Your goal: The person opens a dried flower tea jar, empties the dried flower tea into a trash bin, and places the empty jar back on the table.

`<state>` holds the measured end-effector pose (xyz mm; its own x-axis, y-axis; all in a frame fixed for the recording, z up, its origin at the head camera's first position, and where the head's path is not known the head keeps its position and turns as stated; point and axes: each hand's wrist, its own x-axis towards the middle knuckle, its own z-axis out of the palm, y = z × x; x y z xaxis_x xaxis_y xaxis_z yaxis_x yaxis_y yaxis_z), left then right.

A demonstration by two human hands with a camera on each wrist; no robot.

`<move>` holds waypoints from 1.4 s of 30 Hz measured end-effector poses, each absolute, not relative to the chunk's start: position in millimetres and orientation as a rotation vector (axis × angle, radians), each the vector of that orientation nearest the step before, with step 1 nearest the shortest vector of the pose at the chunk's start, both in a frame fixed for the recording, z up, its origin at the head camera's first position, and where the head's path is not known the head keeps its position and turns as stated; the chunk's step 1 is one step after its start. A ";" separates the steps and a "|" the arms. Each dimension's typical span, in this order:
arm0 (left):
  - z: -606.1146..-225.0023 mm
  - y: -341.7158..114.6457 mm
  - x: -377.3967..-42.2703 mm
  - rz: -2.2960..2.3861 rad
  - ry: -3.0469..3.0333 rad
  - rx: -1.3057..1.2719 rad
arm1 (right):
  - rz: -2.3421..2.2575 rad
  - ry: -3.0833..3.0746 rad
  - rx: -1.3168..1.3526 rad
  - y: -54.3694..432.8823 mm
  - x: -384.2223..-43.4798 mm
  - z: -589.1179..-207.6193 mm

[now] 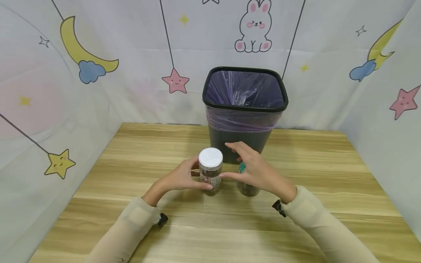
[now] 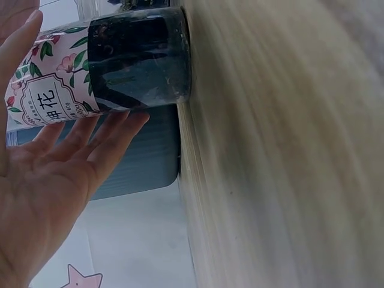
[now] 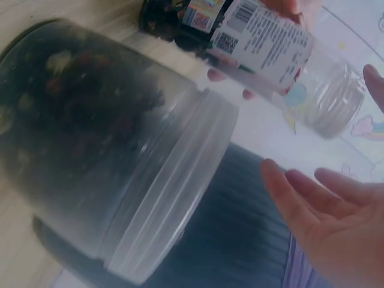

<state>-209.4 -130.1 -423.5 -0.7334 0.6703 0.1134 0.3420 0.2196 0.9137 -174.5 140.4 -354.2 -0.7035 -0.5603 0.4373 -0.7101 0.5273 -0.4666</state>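
A clear jar (image 1: 215, 173) with a white lid stands on the wooden table. Its floral label and dark contents show in the left wrist view. My left hand (image 1: 180, 177) holds this jar, thumb in front and fingers behind. My right hand (image 1: 260, 171) is spread apart just right of the jar, its thumb tip close to the jar's side and its fingers extended. Beneath the right hand stands a second jar (image 1: 248, 189), partly hidden, with some green on top. In the right wrist view this second jar (image 3: 90, 114) looms close, filled with dark dried pieces.
A dark bin (image 1: 245, 108) lined with a purple bag stands right behind the jars. The table (image 1: 148, 146) is bordered at the back and sides by white cloth (image 1: 138, 80) printed with stars, moons and a rabbit.
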 end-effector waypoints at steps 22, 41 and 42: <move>-422.2 -122.0 -210.3 1.535 2.236 1.018 | 1.077 -2.374 1.170 116.3 -177.1 -358.2; -411.4 -114.7 -202.5 1.525 2.336 1.106 | 1.069 -2.281 1.178 122.6 -174.0 -344.9; -411.2 -114.3 -202.7 1.523 2.341 1.106 | 1.074 -2.278 1.177 123.5 -173.3 -343.6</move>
<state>-202.7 -114.3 -411.2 -0.7205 0.6409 0.2646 0.5018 0.2185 0.8369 -173.3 123.5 -343.6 -0.5884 -0.5344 0.6068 -0.8082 0.3643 -0.4628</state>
